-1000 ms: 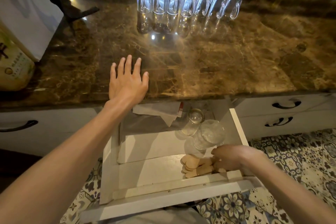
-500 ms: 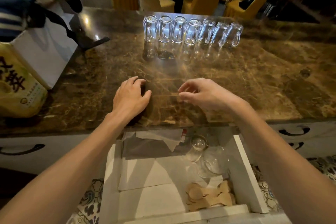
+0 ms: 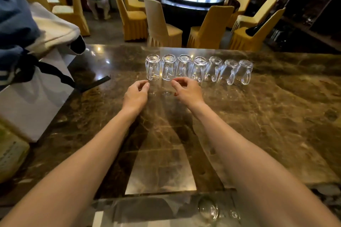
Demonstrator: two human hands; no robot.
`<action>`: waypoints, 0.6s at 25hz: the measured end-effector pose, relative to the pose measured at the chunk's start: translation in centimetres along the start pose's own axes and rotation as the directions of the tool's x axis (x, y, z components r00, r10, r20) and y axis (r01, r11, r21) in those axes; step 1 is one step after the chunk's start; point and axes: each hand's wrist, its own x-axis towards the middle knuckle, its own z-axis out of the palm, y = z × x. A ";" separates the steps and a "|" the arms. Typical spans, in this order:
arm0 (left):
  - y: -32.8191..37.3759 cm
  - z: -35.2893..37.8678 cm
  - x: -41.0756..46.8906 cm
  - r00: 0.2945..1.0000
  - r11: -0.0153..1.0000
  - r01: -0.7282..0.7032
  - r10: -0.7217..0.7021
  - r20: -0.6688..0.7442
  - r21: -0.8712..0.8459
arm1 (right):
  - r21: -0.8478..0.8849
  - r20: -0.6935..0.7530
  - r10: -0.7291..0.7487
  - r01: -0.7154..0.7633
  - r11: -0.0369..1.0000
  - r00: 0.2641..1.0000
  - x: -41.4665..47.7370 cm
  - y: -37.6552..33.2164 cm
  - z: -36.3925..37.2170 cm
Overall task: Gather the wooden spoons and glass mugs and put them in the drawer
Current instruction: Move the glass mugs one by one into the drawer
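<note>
Change: right hand (image 3: 186, 90) has left the drawer (image 3: 99, 217); both hands now sit just short of the mugs (image 3: 198, 69).
Left hand (image 3: 137, 92): loosely curled, empty, before the leftmost mug.
Right hand: loosely curled, empty, before the second.
Mugs: seven upturned, untouched.
Meaning: probably spoons stowed, mugs next.

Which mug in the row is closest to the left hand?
The leftmost mug, at the row's end: the left hand hovers just short of it; the others stand farther right.
</note>
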 end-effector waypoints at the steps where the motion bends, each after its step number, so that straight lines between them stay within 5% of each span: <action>1: 0.0 0.4 0.9 1.000 1.000 0.000 0.000 0.004 -0.014 | 0.005 0.002 0.018 -0.018 1.000 1.000 1.0 0.1 0.5; 11: -1.1 3.3 6.9 0.998 0.994 -0.068 0.067 -0.016 -0.091 | 0.112 0.124 0.144 -0.158 0.981 0.982 7.3 0.4 4.2; 15: -1.0 3.5 7.4 0.996 0.992 -0.086 0.084 -0.032 -0.094 | 0.094 0.040 0.103 -0.107 0.990 0.994 7.6 0.4 4.6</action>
